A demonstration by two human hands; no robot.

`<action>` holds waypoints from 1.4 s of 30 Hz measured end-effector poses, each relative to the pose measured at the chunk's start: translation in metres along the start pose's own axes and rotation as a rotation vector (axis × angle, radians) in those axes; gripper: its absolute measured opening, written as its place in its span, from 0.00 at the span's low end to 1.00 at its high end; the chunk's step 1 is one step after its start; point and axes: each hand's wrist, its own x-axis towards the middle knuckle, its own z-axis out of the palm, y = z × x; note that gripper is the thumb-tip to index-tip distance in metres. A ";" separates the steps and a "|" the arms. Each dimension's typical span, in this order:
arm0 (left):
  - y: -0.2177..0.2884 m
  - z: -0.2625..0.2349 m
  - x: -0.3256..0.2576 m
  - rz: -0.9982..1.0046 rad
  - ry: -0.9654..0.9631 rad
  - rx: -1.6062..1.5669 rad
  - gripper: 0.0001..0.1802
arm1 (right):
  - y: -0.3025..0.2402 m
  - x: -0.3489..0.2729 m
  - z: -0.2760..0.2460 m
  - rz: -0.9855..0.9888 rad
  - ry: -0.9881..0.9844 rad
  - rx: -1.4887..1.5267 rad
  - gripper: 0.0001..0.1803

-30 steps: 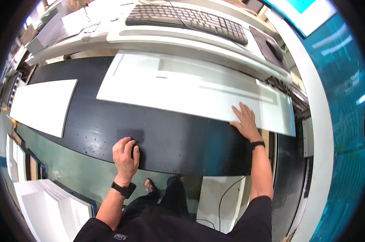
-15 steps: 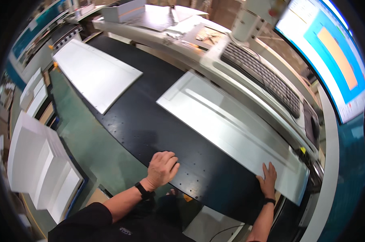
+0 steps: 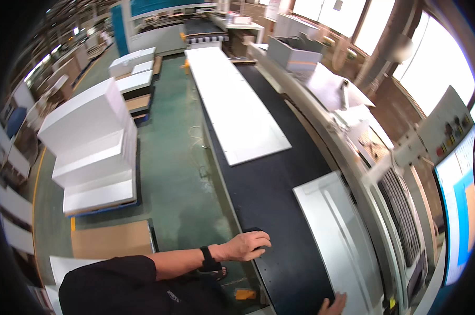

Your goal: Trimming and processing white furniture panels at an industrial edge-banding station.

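Resting palm-down on the near left edge of the black conveyor bed [image 3: 269,199], the left hand [image 3: 246,245] has its fingers loosely spread and flat, grasping nothing; a dark watch [image 3: 207,258] sits on that wrist and the bare forearm runs back to a black sleeve at the lower left of the head view. The right hand [image 3: 333,305] shows only partly at the bottom edge: a few fingertips lie on the near end of the white grooved panel [image 3: 342,236], and whether those fingers are bent or straight I cannot tell, since most of the hand is cut off. The white grooved panel lies flat along the right side of the bed, its long edge just beside the pale machine rail [image 3: 353,173]. Farther along the bed, well apart from it, lies a long white board [image 3: 232,100] that reaches toward the far end. To the right of the rail are a keyboard [image 3: 403,215] and a lit screen [image 3: 463,210]. Left of the bed is a green floor [image 3: 179,184] with a stack of white panels [image 3: 93,147] on a pallet, and a brown cardboard sheet [image 3: 111,239] lies near the person's arm.
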 end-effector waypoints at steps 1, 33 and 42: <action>-0.005 -0.013 -0.011 -0.017 0.028 0.013 0.14 | -0.061 0.017 -0.015 0.015 -0.056 0.112 0.25; -0.315 -0.479 -0.219 -0.948 0.651 -0.367 0.13 | -0.772 0.255 0.172 -1.041 -0.758 0.469 0.17; -0.385 -0.586 -0.078 -0.826 0.611 -0.212 0.17 | -0.858 0.381 0.196 -1.070 -0.751 0.601 0.17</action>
